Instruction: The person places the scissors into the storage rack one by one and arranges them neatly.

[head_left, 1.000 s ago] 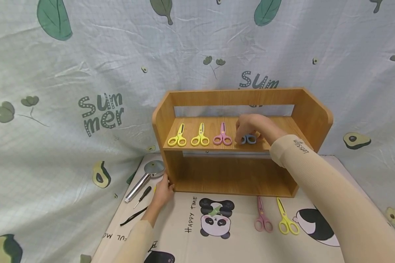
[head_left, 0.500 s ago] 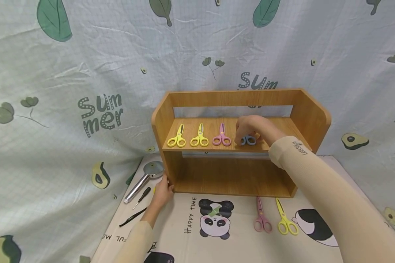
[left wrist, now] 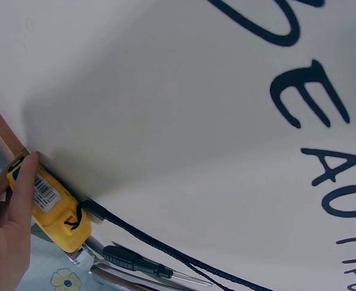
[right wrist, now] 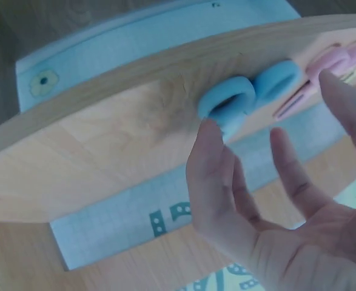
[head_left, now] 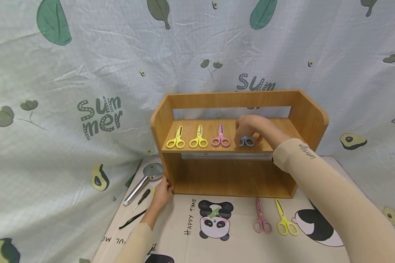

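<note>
Scissors, blue with round looped handles, lie on the upper shelf right of the pink pair. Your right hand hovers just over them, grip spread, fingers straight. Your sleeve reads "LetsSlim". Your left hand rests against the shelf's lower corner; its grip I cannot tell.

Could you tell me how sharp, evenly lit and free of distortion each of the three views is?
Head view: sharp, evenly lit, soft shadow under the shelf, wide-angle bending at the edges. Left wrist view: crisp print, a shadow on the mat by the left hand. Right wrist view: soft focus; the right hand and blue scissors are blurred.
</note>
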A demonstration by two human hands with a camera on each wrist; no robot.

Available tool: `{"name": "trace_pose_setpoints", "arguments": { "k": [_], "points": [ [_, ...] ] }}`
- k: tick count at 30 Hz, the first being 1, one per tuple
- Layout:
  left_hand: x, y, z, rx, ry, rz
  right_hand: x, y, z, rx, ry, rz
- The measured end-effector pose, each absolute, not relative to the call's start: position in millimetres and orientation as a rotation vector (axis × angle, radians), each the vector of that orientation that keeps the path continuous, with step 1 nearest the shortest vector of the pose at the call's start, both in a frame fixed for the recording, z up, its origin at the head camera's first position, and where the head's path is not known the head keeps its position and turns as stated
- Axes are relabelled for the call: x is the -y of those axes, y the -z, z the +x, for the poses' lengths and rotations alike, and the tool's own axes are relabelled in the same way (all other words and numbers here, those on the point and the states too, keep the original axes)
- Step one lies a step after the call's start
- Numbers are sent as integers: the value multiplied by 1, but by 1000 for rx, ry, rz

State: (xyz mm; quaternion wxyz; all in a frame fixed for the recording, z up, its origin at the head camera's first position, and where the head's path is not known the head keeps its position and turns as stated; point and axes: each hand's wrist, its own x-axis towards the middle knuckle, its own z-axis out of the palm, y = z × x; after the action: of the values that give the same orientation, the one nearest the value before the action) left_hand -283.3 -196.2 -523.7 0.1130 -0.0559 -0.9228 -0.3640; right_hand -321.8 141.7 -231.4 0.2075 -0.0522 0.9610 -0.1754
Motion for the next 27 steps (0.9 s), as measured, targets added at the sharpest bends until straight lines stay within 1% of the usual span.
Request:
{"name": "trace_pose_setpoints", "arguments": {
  "k": [4, 7, 11, 15, 19, 23, 27],
  "points": [
    [195, 524, -283, 2703, 1071, -168, -142, 223, -312, -2734, 493, -142],
    [195, 525, -283, 2700, 1063, -175, -142, 219, -299, -2795, 471, -191],
    [195, 525, -283, 2691, 1059, -176, -142, 226, -275, -2892, 436, -355],
    [197, 525, -282, 2694, 1051, -172, -142, 250, -249, -2952, 433, -536],
    [198, 525, -281, 2703, 1037, -172, -144, 278, -224, -2937, 484, -594],
    [198, 527, -282, 2719, 1033, -156, -150, 307, -205, -2872, 541, -564],
    [197, 528, -284, 2729, 1033, -137, -154, 339, -194, -2797, 574, -453]
  ]
}}
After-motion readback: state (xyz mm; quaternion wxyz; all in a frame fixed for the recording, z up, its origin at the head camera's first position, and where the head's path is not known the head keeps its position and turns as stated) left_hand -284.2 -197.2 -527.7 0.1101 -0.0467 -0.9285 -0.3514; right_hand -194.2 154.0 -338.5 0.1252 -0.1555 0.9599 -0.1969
